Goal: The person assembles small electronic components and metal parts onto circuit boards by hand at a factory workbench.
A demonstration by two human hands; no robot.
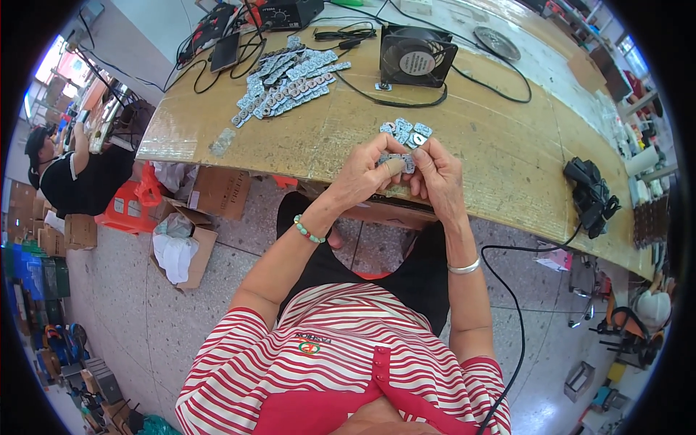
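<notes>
At the table's front edge my left hand and my right hand are close together, fingers closed in a pinch. Between them they grip a short grey strip of small flat pieces, partly hidden by my fingers. Just beyond my fingertips lies a small heap of loose flat grey-white pieces, some with a dark opening. Farther back on the left is a large pile of long strips made of similar pieces, stacked across one another.
A black square fan stands behind the loose pieces, its cable curling on the brown-covered table. A phone and cables lie at the back left. Bundled black cords sit at right. Another person works at far left.
</notes>
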